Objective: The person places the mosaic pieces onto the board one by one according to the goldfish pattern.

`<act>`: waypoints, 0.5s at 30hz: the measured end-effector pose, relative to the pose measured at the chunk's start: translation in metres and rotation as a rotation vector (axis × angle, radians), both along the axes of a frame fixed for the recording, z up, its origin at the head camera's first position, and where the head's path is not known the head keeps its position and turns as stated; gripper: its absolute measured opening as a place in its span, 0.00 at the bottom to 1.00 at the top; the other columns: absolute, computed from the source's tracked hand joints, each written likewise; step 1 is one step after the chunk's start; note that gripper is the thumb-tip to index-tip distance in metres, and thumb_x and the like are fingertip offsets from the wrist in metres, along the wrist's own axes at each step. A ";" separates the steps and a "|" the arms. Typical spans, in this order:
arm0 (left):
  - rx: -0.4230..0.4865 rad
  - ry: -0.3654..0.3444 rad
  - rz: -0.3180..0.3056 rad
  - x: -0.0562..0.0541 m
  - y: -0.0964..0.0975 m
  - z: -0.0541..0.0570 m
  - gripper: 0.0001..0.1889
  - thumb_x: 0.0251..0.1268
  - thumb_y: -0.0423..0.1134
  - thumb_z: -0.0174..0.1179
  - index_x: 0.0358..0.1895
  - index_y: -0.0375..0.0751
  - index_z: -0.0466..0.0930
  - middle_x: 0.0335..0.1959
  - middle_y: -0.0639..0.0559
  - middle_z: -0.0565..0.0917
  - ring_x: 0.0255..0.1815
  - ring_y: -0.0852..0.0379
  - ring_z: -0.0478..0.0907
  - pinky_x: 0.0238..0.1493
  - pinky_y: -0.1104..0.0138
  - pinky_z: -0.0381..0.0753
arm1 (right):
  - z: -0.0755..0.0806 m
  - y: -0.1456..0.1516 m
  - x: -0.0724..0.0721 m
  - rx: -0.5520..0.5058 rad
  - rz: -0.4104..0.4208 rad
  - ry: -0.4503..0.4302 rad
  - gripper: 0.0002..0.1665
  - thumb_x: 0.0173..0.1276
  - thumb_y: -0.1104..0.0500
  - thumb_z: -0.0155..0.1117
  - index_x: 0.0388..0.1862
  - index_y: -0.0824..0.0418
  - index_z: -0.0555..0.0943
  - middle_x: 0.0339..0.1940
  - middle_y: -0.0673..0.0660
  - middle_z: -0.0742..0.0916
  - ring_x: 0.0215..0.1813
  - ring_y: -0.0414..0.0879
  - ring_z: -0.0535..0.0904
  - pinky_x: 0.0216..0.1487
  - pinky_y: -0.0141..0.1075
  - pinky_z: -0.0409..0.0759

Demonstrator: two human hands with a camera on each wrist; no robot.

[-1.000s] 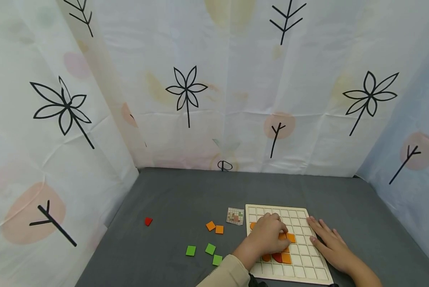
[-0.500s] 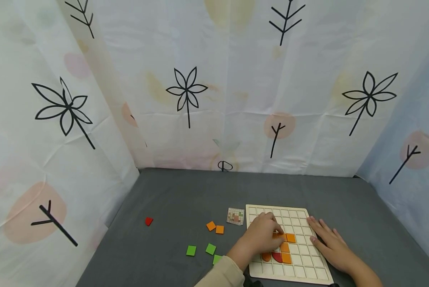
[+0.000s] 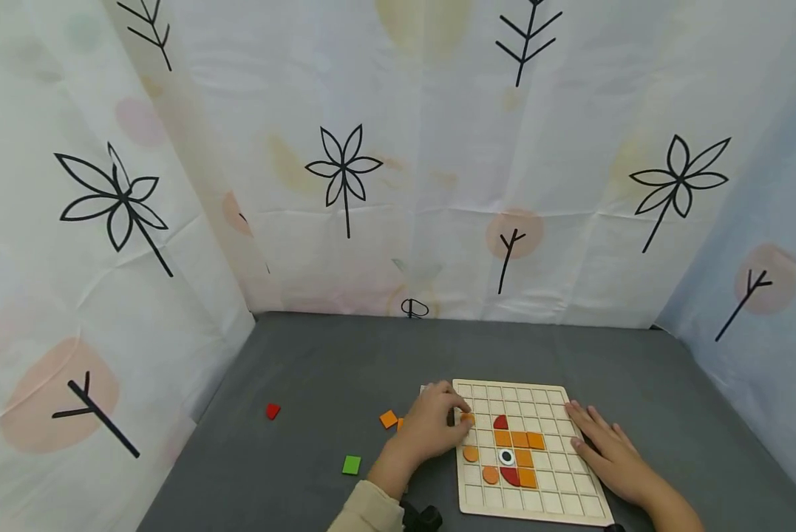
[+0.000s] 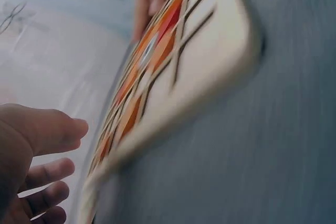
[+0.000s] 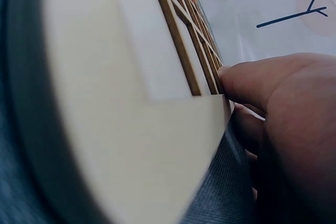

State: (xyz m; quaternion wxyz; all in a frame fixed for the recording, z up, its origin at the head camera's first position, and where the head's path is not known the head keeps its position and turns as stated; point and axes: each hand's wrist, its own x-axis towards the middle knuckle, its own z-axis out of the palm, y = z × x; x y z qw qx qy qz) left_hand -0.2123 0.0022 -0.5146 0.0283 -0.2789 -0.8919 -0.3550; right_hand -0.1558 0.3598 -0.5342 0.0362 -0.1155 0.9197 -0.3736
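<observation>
A pale wooden grid board [image 3: 570, 484] lies on the grey table. Set in its cells are several orange squares [image 3: 524, 459], orange rounded pieces [image 3: 471, 454], two red quarter-round pieces [image 3: 510, 476] and a white tile with a black eye-like dot [image 3: 506, 457]. Over the board's left edge is my left hand [image 3: 431, 420], thumb and fingers apart with nothing between them in the left wrist view; in the head view its fingertips overlap an orange piece [image 3: 467, 419]. My right hand [image 3: 613, 451] rests along the right edge, fingers extended, thumb on the rim.
Left of the board lie a red piece [image 3: 273, 411], orange squares [image 3: 388, 419] and a green square [image 3: 351, 465]. My left hand and sleeve [image 3: 369, 510] hide most of a small pattern card and other green squares. A patterned cloth [image 3: 411, 244] hangs behind the table.
My left hand has moved left from the middle of the board to its left edge, uncovering the eye-like tile and the upper red piece. My right hand stays in place.
</observation>
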 end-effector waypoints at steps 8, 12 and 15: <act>0.049 -0.051 0.138 -0.009 -0.085 0.005 0.11 0.72 0.42 0.71 0.52 0.43 0.91 0.50 0.52 0.85 0.48 0.53 0.78 0.48 0.57 0.81 | -0.002 0.001 -0.003 -0.001 0.009 -0.028 0.40 0.84 0.49 0.58 0.86 0.62 0.61 0.85 0.75 0.59 0.83 0.82 0.45 0.72 0.82 0.33; 0.048 -0.106 0.131 -0.009 -0.116 0.003 0.15 0.69 0.44 0.73 0.54 0.43 0.90 0.50 0.51 0.85 0.49 0.53 0.79 0.51 0.54 0.82 | -0.002 0.002 -0.003 0.001 0.010 -0.033 0.40 0.84 0.49 0.58 0.86 0.63 0.60 0.85 0.75 0.59 0.83 0.84 0.45 0.72 0.83 0.32; 0.053 -0.166 0.129 -0.010 -0.129 0.000 0.17 0.66 0.47 0.76 0.54 0.44 0.89 0.50 0.51 0.85 0.48 0.54 0.78 0.52 0.54 0.81 | -0.002 0.001 -0.004 0.002 0.009 -0.028 0.40 0.84 0.49 0.57 0.86 0.62 0.60 0.85 0.75 0.58 0.84 0.82 0.44 0.72 0.83 0.32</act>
